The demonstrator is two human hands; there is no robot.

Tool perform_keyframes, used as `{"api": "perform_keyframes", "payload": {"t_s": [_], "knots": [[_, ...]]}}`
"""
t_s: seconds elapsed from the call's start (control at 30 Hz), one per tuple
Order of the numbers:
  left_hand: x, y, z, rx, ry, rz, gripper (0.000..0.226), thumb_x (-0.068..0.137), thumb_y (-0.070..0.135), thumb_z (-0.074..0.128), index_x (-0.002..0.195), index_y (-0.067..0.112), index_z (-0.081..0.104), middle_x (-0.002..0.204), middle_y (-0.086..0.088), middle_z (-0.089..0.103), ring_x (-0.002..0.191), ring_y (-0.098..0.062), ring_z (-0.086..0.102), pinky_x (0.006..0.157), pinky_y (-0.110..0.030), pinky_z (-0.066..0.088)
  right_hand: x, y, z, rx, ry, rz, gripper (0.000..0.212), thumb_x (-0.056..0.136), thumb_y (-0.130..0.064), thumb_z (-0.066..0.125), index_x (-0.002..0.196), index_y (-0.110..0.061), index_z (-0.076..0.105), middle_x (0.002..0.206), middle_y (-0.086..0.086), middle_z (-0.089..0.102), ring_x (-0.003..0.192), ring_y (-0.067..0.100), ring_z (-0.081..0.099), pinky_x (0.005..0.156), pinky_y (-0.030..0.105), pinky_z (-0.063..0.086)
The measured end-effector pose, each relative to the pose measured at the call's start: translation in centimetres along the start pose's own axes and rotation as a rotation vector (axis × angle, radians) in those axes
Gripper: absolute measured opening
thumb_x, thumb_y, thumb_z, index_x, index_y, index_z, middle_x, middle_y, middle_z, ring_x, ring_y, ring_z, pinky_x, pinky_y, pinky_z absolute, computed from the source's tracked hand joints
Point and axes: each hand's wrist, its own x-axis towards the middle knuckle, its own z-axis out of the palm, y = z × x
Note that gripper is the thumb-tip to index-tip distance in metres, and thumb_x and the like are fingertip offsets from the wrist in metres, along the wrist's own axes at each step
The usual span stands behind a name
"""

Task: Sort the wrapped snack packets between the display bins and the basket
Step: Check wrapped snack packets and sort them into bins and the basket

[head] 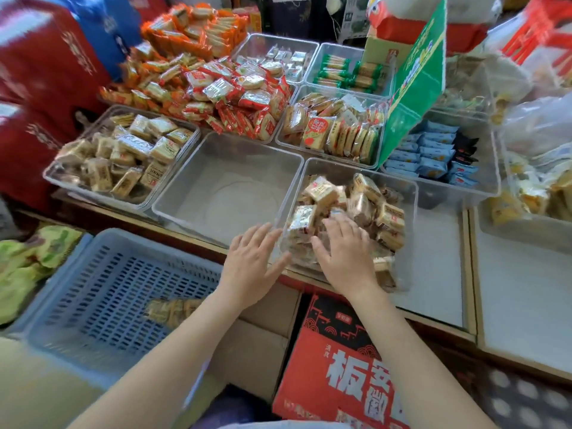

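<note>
Left hand [251, 265]: fingers lying straight against clear bin [411, 193] near-left wall. Right hand [343, 252]: resting flat, fingers spread, on tan packets [362, 209] inside. Blue basket [102, 274]: holding one packet [168, 309].

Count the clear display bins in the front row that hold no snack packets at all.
1: the empty clear bin, between the tan-packet bin at left and the bin under the right hand. Bins farther right are partly cut off.

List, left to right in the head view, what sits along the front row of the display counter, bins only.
Bin of beige packets → empty clear bin → bin of beige packets under the right hand, with the left hand at its near left corner → bin of blue packets.
</note>
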Motion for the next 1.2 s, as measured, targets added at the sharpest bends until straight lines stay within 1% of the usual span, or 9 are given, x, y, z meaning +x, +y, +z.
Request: {"api": "perform_keyframes", "payload": {"t_s": [0.1,0.17,0.27,0.37,0.53,0.67,0.8,1.03,1.2], "knots": [[-5.9,-3.1,-1.1,-0.006,-0.021,-0.041,0.075,0.094,0.064,0.027,0.145,0.017,0.054,0.146,-0.006,0.056,0.137,-0.028,0.049,0.111,-0.046,0.039,-4.7,-2.1,1.2,0.042,0.001,-0.043,0.044,0.103,-0.037,0.05,0.138,-0.011,0.055,0.139,0.009,0.056,0.134,0.028,0.046,0.112,0.042,0.033],[-9.3,-5.6,-1.5,0.01,-0.094,-0.082,0.076,0.093,0.064,0.029,0.146,0.015,0.053,0.145,-0.005,0.056,0.136,-0.027,0.049,0.108,-0.044,0.042,-7.9,-3.8,2.6,0.031,-0.095,-0.042,0.046,0.103,-0.036,0.049,0.142,-0.011,0.051,0.138,0.006,0.055,0.132,0.026,0.047,0.11,0.04,0.036],[-13.2,-8.7,-2.1,0.022,-0.144,-0.103,0.064,0.1,0.057,0.042,0.151,0.018,0.047,0.15,-0.002,0.052,0.138,-0.024,0.046,0.109,-0.041,0.041,-12.0,-6.7,5.3,-0.023,-0.238,-0.043,0.054,0.104,-0.041,0.046,0.152,-0.016,0.04,0.145,0.002,0.048,0.136,0.022,0.042,0.11,0.038,0.035],[-15.9,-11.6,-3.2,-0.011,-0.095,-0.066,0.058,0.103,0.05,0.047,0.154,0.021,0.041,0.153,0.002,0.046,0.142,-0.021,0.039,0.112,-0.04,0.036,-13.9,-11.0,7.6,-0.033,-0.218,-0.033,0.054,0.103,-0.041,0.047,0.151,-0.017,0.04,0.146,0.001,0.047,0.135,0.021,0.042,0.108,0.038,0.035],[-20.8,-19.5,-7.2,-0.08,0.016,-0.012,0.073,0.094,0.062,0.029,0.149,0.017,0.048,0.148,-0.001,0.053,0.138,-0.023,0.046,0.108,-0.042,0.04,-14.1,-22.1,10.7,-0.062,-0.134,-0.058,0.052,0.103,-0.039,0.05,0.149,-0.015,0.043,0.145,0.002,0.047,0.136,0.022,0.043,0.109,0.038,0.037],[-26.1,-29.0,-10.0,-0.115,0.093,-0.068,0.069,0.096,0.059,0.034,0.145,0.014,0.053,0.142,-0.005,0.059,0.132,-0.027,0.053,0.103,-0.047,0.049,-14.5,-32.2,14.2,-0.078,-0.184,-0.099,0.053,0.104,-0.041,0.047,0.151,-0.017,0.04,0.15,0.002,0.043,0.141,0.021,0.038,0.112,0.038,0.034],[-29.2,-34.5,-12.1,-0.116,0.089,-0.133,0.072,0.095,0.062,0.03,0.146,0.016,0.052,0.142,-0.003,0.058,0.133,-0.025,0.052,0.103,-0.042,0.045,-14.4,-38.9,16.1,-0.106,-0.216,-0.13,0.05,0.104,-0.042,0.046,0.149,-0.02,0.04,0.146,0.001,0.042,0.136,0.02,0.04,0.11,0.038,0.037],[-26.6,-37.9,-13.6,-0.131,0.089,-0.089,0.07,0.097,0.059,0.031,0.143,0.011,0.054,0.139,-0.005,0.06,0.129,-0.026,0.055,0.1,-0.043,0.048,-11.1,-40.8,16.8,-0.113,-0.226,-0.075,0.052,0.106,-0.042,0.044,0.152,-0.019,0.037,0.149,0.001,0.039,0.139,0.019,0.036,0.113,0.038,0.035],[-23.2,-38.3,-15.6,-0.055,0.104,-0.069,0.068,0.098,0.058,0.032,0.142,0.012,0.056,0.138,-0.005,0.061,0.128,-0.026,0.057,0.1,-0.04,0.049,-5.8,-40.8,16.3,-0.096,-0.143,-0.099,0.053,0.105,-0.043,0.045,0.151,-0.017,0.039,0.147,0.003,0.04,0.137,0.02,0.038,0.112,0.036,0.036]]}}
